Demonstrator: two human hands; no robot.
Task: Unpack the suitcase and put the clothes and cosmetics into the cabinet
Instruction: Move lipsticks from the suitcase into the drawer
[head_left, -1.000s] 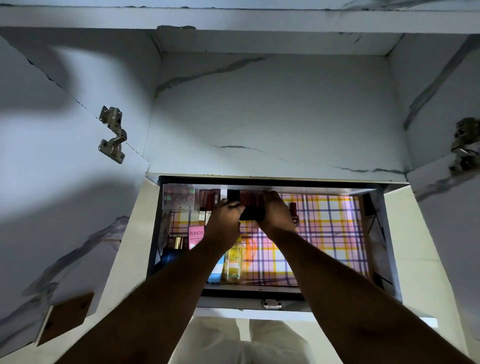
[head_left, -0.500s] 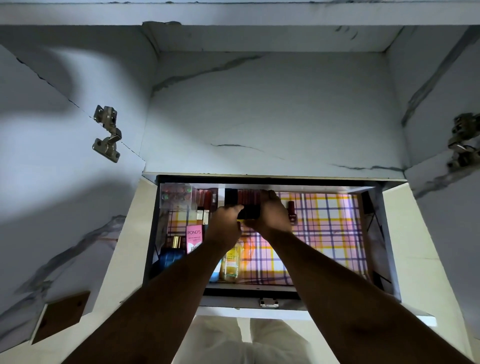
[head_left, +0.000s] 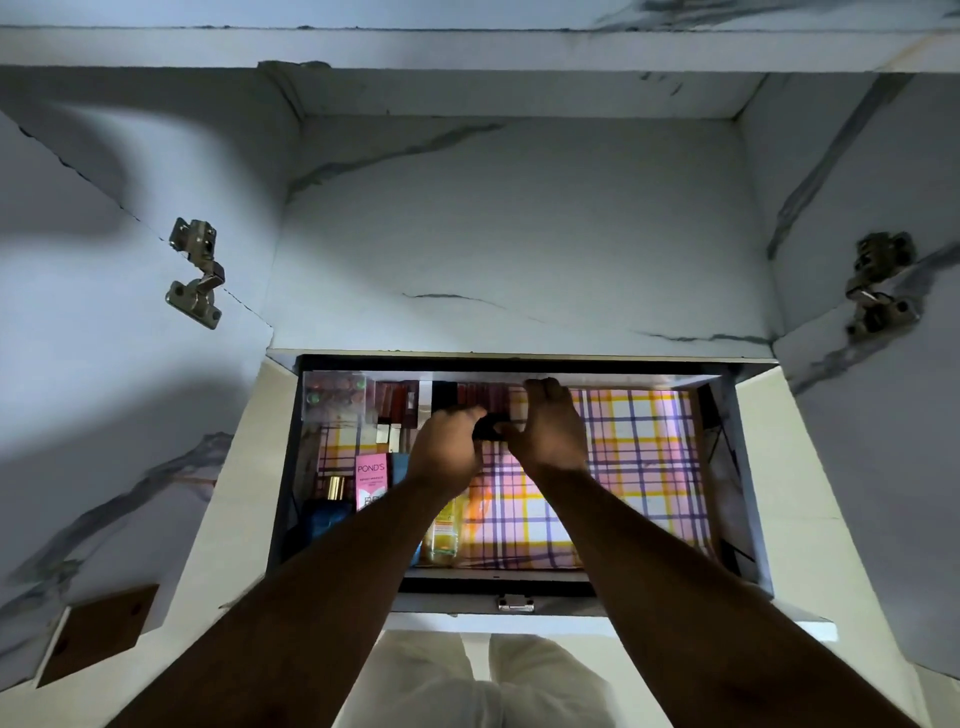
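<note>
Plaid paper in yellow, pink and purple lines the bottom of the pulled-out drawer (head_left: 724, 467) of the marble-patterned cabinet (head_left: 519, 234), and both hands work over its back left part. The left hand (head_left: 447, 452) and the right hand (head_left: 550, 434) meet around a small black item (head_left: 488, 430), probably a compact or a case of make-up, though too little of it shows to be sure. The left hand's fingers curl onto its left end; the right hand pinches its right end, with its other fingers reaching to the row of reddish lipstick-like tubes (head_left: 480, 397) along the back wall.

Cosmetics already fill the left side: a clear box of small pots (head_left: 335, 397) in the back corner, a pink Pond's carton (head_left: 371, 480), a blue bottle with a gold cap (head_left: 327, 512) and a yellow bottle (head_left: 442, 532) nearer the front. The right half of the liner lies bare. The suitcase and the clothes are out of view.

The step in hand looks like setting this black item down beside the back row. The next move calls for lowering it flat without knocking the upright tubes, then letting go with both hands and drawing back clear of the bottles under the left forearm.
</note>
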